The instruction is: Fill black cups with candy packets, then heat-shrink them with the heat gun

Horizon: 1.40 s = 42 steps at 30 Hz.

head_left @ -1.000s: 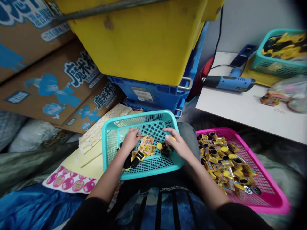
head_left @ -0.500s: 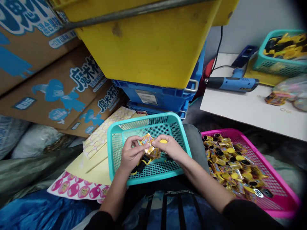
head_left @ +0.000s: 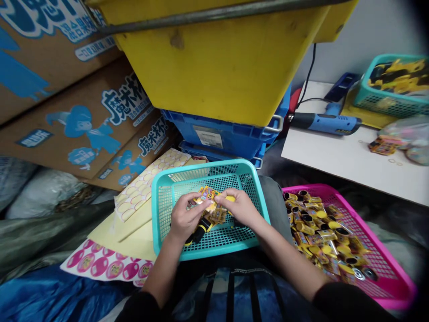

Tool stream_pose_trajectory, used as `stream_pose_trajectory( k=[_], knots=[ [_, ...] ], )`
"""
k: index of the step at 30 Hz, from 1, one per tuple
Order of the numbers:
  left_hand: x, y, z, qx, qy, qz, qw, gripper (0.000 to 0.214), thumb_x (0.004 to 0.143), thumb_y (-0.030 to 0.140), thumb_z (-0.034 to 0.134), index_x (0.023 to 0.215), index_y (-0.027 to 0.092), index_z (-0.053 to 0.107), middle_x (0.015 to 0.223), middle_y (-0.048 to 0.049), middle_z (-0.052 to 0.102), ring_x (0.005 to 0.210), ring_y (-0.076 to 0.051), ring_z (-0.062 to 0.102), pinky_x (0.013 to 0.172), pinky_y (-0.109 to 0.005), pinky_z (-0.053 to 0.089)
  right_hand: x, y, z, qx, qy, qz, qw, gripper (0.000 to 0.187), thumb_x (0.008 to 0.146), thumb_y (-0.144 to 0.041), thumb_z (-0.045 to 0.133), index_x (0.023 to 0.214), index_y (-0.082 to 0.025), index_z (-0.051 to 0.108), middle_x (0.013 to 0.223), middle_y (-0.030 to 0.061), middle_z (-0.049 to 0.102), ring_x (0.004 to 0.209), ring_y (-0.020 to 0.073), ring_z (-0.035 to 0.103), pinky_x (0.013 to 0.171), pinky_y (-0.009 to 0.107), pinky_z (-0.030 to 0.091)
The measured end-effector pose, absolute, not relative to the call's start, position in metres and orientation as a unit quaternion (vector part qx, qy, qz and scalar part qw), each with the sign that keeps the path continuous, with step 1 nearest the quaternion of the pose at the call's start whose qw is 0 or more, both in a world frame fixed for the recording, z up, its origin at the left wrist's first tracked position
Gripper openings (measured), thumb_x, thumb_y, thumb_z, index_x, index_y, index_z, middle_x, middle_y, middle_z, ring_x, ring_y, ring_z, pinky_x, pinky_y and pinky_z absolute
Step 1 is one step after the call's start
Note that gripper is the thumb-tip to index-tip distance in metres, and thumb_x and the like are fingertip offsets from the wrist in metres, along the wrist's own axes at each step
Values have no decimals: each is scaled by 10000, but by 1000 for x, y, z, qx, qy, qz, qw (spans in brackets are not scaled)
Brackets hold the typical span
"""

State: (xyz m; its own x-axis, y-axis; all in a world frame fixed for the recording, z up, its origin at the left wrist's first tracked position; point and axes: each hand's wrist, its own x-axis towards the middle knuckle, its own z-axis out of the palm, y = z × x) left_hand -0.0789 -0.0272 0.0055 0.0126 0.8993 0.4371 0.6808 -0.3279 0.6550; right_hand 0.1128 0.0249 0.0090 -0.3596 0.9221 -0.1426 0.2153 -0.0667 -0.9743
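Note:
Over a teal plastic basket (head_left: 154,219), my left hand (head_left: 185,215) pinches a small yellow printed piece (head_left: 208,194), like a label or flattened wrapper. My right hand (head_left: 241,207) is closed at the right edge of that piece, and a round yellow end (head_left: 230,198) of a small cylinder shows at its fingers. Most of the cylinder is hidden by the hand. Below the hands, inside the basket, lie more printed pieces (head_left: 219,215) and a black tube with yellow bands (head_left: 200,232).
At right, a pink basket (head_left: 375,237) holds many small yellow cylinders. A white table (head_left: 321,150) bears a blue heat gun (head_left: 330,124) and a second teal basket (head_left: 385,100). Yellow (head_left: 214,71) and blue crates (head_left: 209,134) stand ahead, cartons (head_left: 83,129) and sticker sheets (head_left: 110,264) left.
Both hands stay together over the basket, with the printed piece tilted slightly differently between the fingers. The view has shifted a little.

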Motion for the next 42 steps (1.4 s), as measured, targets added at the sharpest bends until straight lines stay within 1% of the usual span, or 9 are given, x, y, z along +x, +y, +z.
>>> stream_pose_trajectory(
  k=[5, 11, 15, 17, 22, 26, 31, 34, 42],
  knots=[
    [-82, -26, 1, 722, 573, 366, 131, 191, 832, 247, 603, 916, 334, 752, 1021, -59, 635, 838, -187, 590, 773, -345, 510, 126, 37, 7, -488, -665, 471, 313, 303, 856, -385, 499, 714, -184, 676, 744, 47, 636, 750, 191, 570, 734, 323, 404],
    [-80, -19, 11, 661, 633, 317, 250, 280, 808, 161, 547, 1011, 251, 718, 1308, -91, 520, 1045, -227, 555, 954, -428, 445, 148, 55, 18, -441, -737, 459, 230, 229, 822, -354, 559, 702, -185, 657, 781, 39, 627, 741, 174, 563, 709, 302, 396],
    [-62, -11, 33, 560, 595, 375, 438, 377, 762, 252, 665, 1138, 233, 635, 1025, -63, 646, 896, -185, 614, 771, -304, 506, 146, 63, 38, -367, -822, 414, 138, 197, 786, -322, 609, 650, -183, 638, 737, 29, 584, 685, 151, 511, 638, 282, 343],
    [-50, -7, 37, 507, 583, 396, 495, 392, 713, 256, 724, 1093, 215, 639, 842, -15, 640, 761, -146, 609, 692, -256, 492, 142, 63, 43, -356, -818, 425, 155, 186, 784, -319, 607, 656, -187, 638, 721, 22, 582, 685, 146, 511, 643, 280, 343],
    [-25, -7, 24, 292, 564, 596, 492, 315, 715, 282, 731, 994, 216, 599, 888, 12, 633, 771, -106, 597, 694, -215, 466, 125, 49, 29, -390, -569, 653, 314, 343, 767, -512, 606, 813, -174, 642, 686, -3, 574, 590, 109, 478, 603, 257, 366],
    [-14, -15, 22, 229, 540, 614, 528, 318, 704, 272, 739, 971, 206, 579, 845, 24, 632, 687, -81, 577, 613, -187, 428, 112, 36, 12, -423, -433, 700, 379, 372, 710, -524, 653, 691, -164, 560, 586, -29, 503, 543, 98, 427, 570, 243, 346],
    [-22, -16, 34, 290, 546, 542, 569, 589, 643, 260, 786, 1171, 203, 532, 781, 31, 648, 730, -113, 620, 700, -223, 466, 118, 43, 14, -445, -593, 563, 366, 364, 788, -486, 576, 619, -164, 557, 661, 4, 559, 669, 134, 510, 675, 264, 382],
    [-28, -11, 36, 332, 567, 529, 538, 703, 622, 219, 791, 1257, 190, 490, 654, 73, 605, 634, -89, 590, 667, -208, 465, 121, 45, 18, -440, -618, 559, 334, 341, 794, -486, 575, 675, -166, 584, 682, 6, 586, 682, 138, 525, 678, 263, 389],
    [-31, -12, 24, 387, 619, 505, 461, 313, 706, 279, 714, 990, 148, 698, 722, -2, 662, 614, -106, 597, 596, -220, 491, 122, 39, 13, -457, -570, 609, 308, 397, 740, -536, 629, 623, -157, 598, 570, -19, 538, 571, 112, 471, 593, 245, 348]
  ],
)
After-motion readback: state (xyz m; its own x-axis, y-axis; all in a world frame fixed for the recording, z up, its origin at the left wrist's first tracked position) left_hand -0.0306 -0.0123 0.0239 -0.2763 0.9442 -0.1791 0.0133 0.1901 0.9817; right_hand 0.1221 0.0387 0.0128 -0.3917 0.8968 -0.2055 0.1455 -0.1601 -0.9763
